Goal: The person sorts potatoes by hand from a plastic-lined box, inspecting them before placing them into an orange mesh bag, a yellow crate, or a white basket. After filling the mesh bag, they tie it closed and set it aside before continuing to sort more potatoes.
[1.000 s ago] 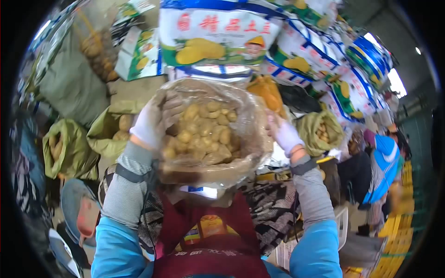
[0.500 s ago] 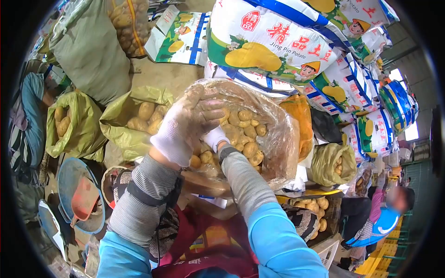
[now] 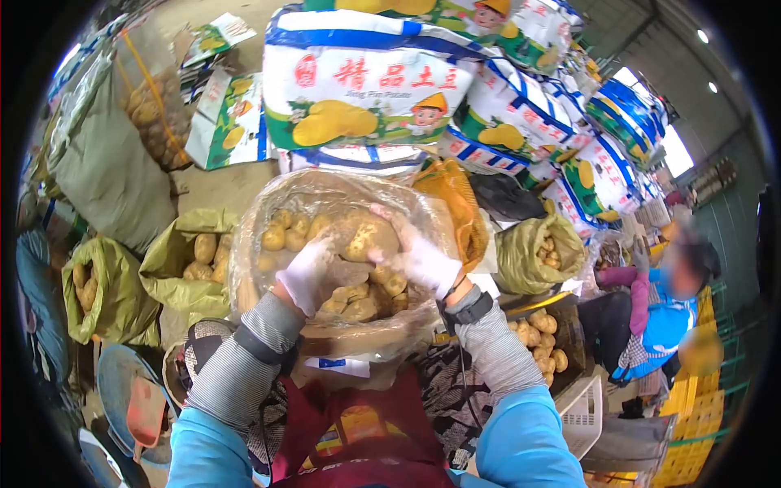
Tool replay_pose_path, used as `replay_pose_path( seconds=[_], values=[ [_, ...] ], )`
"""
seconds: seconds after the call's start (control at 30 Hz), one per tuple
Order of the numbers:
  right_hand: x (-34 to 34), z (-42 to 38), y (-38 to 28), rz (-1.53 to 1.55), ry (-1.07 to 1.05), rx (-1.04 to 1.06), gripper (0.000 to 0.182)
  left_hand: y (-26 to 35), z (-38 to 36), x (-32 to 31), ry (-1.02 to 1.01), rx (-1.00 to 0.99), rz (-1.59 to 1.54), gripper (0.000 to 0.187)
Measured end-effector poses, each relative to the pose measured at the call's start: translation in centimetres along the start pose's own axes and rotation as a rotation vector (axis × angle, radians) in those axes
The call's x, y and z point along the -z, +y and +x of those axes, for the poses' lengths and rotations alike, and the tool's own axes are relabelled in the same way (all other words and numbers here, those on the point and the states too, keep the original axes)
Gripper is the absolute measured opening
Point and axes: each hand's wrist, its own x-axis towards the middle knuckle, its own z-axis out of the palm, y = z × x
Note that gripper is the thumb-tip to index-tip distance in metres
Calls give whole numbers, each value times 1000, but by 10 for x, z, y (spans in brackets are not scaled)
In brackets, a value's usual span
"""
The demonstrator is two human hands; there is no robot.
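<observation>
Both my hands wear soiled white gloves and are over a box lined with clear plastic [image 3: 256, 215]. Between them is a large potato [image 3: 370, 237], pale on one side and dusty brown on the other. My left hand [image 3: 311, 272] grips it from the left, its fingers partly blurred. On the other side, my right hand [image 3: 416, 254] curls around the potato with its fingers at the top. Beneath lie several smaller potatoes [image 3: 281, 232] in the plastic lining; my hands hide some of them.
Open green sacks of potatoes [image 3: 199, 281] stand left of the box, with another sack [image 3: 541, 252] on the right. Printed potato cartons [image 3: 366, 89] are stacked behind. A blue basin [image 3: 122, 374] holds a red scoop [image 3: 145, 411]. A person [image 3: 663, 313] sits at the right.
My left hand, raised open over the box before, is now lower and on the large potato. My right hand has come up out of the box to the potato. The view has shifted right.
</observation>
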Motion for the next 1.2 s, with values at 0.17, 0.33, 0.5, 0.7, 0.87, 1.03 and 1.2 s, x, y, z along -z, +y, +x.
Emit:
replay_pose_path(
  seconds=[0.17,0.33,0.5,0.7,0.87,1.03,1.2],
  values=[
    [-9,-39,-6,-265,220,-238,77,8,-7,-47,52,113,380,50],
    [-12,-42,21,13,365,-153,61,15,-6,-68,143,279,95,63],
    [-6,-28,30,610,472,-298,46,-25,10,-54,150,-65,308,61],
    [-29,-15,21,198,446,-113,54,-17,8,-59,285,-213,1124,69],
    [-13,-10,9,328,292,-428,53,-12,7,-59,264,-291,1036,69],
    [-19,-4,60,895,485,-310,43,-6,5,-61,175,-292,701,69],
    [-18,-12,13,544,596,54,51,-16,15,-41,238,-441,510,64]
  ],
)
